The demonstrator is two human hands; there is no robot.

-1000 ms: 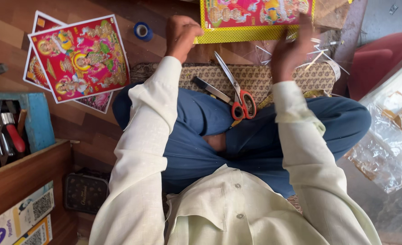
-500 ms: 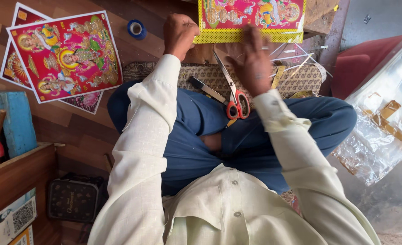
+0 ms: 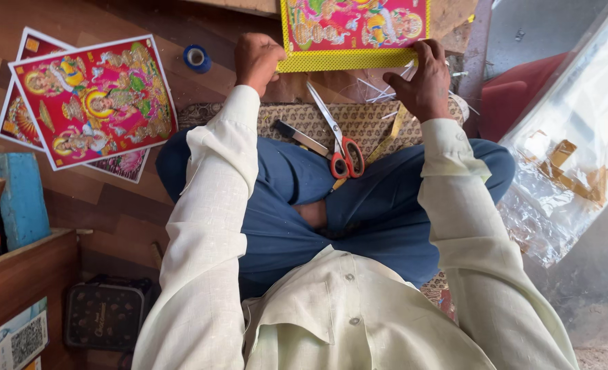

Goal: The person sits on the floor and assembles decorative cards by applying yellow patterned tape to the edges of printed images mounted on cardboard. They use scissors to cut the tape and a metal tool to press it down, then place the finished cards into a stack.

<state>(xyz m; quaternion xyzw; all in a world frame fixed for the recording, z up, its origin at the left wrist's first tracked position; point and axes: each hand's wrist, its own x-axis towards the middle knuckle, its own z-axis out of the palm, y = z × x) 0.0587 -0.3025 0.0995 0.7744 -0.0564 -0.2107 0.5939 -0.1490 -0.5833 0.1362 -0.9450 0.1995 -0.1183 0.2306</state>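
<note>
Two hands grip one print (image 3: pixel 353 31) at the floor's far edge, ahead of the crossed legs. It is bright pink and red with figures, edged below by a yellow dotted strip. The left hand (image 3: pixel 257 60) pinches its lower left corner; the right hand (image 3: pixel 420 81) clamps the lower right. Scissors (image 3: pixel 338 140) lie on a mat (image 3: pixel 366 120) nearby.

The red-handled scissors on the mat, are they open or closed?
Closed. The scissors lie flat with both blades together in one line, apart from both hands.
</note>
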